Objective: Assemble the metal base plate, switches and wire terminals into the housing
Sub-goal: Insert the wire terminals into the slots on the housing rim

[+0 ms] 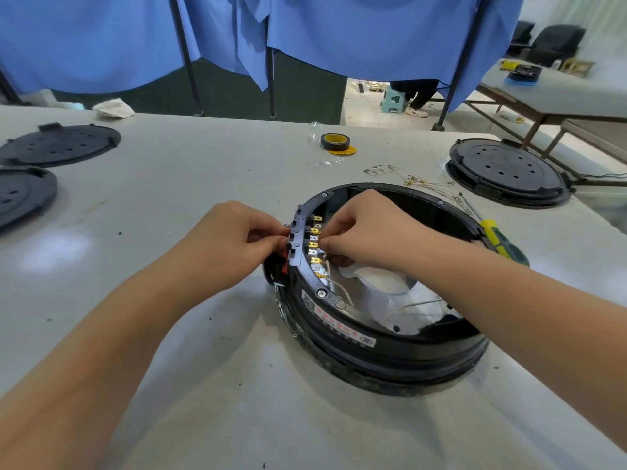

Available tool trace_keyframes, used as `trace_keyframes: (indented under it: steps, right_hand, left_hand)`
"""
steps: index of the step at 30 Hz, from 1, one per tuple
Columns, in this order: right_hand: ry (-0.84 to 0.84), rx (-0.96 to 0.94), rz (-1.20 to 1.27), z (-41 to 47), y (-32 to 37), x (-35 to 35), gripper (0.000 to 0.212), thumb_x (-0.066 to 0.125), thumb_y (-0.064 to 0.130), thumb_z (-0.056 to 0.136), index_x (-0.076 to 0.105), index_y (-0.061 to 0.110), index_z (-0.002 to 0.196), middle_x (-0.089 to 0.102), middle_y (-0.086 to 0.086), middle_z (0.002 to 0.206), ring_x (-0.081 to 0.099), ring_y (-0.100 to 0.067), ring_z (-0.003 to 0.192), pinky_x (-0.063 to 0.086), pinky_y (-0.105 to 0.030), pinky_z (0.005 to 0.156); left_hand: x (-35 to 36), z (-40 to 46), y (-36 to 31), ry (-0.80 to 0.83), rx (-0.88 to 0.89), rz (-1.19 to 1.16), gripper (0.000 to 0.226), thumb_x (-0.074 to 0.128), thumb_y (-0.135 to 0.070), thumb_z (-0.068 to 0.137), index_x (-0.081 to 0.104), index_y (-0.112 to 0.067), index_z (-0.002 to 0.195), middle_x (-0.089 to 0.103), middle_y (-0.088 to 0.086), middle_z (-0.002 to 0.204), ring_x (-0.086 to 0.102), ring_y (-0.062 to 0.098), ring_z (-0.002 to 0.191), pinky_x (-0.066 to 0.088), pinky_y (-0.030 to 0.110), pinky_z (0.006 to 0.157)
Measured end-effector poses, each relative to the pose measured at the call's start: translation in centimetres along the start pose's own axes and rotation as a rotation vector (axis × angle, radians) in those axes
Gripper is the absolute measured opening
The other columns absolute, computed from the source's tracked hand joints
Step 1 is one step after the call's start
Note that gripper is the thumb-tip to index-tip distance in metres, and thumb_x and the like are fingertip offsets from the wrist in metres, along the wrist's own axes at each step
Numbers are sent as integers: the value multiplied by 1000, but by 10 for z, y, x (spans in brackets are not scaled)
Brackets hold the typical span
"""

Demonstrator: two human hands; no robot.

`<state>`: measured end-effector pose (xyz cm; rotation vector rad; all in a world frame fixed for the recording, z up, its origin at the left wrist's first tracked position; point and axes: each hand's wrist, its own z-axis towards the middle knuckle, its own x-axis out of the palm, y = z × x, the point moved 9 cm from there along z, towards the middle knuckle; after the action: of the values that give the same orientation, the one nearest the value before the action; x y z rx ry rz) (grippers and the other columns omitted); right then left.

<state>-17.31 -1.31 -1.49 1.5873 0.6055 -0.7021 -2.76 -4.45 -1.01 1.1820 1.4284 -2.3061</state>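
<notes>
1. The round black housing point(383, 320) lies flat on the table point(203, 351), right of centre, open side up.
2. Its row of brass terminals point(315, 242) runs near-to-far along the left inner wall.
3. The left hand point(234, 239) pinches the switch block outside the rim.
4. The right hand point(366, 232) pinches a terminal inside.
5. The label's point(339, 325) red writing is too small to read.

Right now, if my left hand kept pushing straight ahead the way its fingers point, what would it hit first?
Probably the round black plastic housing: the left hand already pinches at its outer rim.
</notes>
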Motion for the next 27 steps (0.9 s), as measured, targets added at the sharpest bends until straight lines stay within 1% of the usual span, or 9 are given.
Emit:
trace_keyframes:
  steps: [4, 6, 10, 15, 18, 22, 25, 27]
  right_hand:
    - [-11, 29, 42, 0, -2, 0, 19, 69, 11, 83, 73, 18, 66, 70, -2, 64, 72, -23, 70, 61, -39, 69]
    - [-18, 33, 52, 0, -3, 1, 19, 69, 11, 83, 73, 18, 65, 70, -4, 66, 72, -23, 72, 61, -40, 72]
    - [-26, 33, 50, 0, -2, 1, 15, 71, 12, 81, 73, 17, 67, 69, -2, 66, 69, -20, 76, 59, -40, 78]
    - [-31, 59, 91, -1, -4, 2, 20, 72, 10, 81, 71, 18, 62, 71, -8, 68, 72, -28, 74, 61, -40, 72]
    - [-22, 92, 138, -1, -7, 2, 25, 72, 9, 81, 69, 18, 58, 69, -8, 65, 72, -31, 70, 61, -39, 67]
    - [-15, 109, 151, 0, -8, 4, 25, 72, 8, 81, 69, 17, 58, 69, -11, 66, 72, -31, 72, 61, -40, 66]
    - [-13, 83, 141, 0, -7, 4, 23, 71, 9, 82, 70, 16, 61, 71, -12, 67, 72, -28, 72, 61, -40, 68]
    - [-6, 36, 97, -1, -5, 3, 17, 70, 11, 83, 72, 16, 67, 72, -9, 67, 72, -24, 71, 61, -39, 71]
  left_hand:
    - [1, 1, 1, 1, 10, -11, 17, 66, -6, 86, 78, -18, 89, 74, -4, 74, 70, 16, 74, 56, 46, 77]
    - [0, 1, 2, 4, 21, -15, 18, 66, -6, 86, 78, -19, 89, 74, -2, 73, 70, 21, 74, 56, 48, 76]
    - [1, 2, 1, 8, 36, -11, 19, 66, -6, 86, 78, -20, 89, 74, -2, 72, 70, 22, 72, 56, 48, 75]
    - [1, 3, 0, 16, 49, -5, 19, 66, -5, 86, 78, -19, 90, 74, 4, 72, 69, 29, 74, 55, 50, 75]
    - [1, 3, 0, 22, 49, -3, 19, 65, -6, 87, 78, -19, 90, 74, 4, 72, 69, 30, 73, 55, 51, 75]
    - [1, 3, -1, 23, 51, 9, 18, 65, -5, 86, 78, -17, 90, 74, 5, 71, 68, 30, 71, 55, 50, 74]
    - [1, 3, 0, 27, 31, 7, 19, 66, -7, 86, 78, -20, 90, 74, -1, 72, 69, 20, 70, 56, 46, 75]
    - [1, 3, 2, 37, 9, 12, 20, 65, -9, 87, 78, -24, 89, 74, -3, 72, 68, 17, 70, 56, 44, 76]
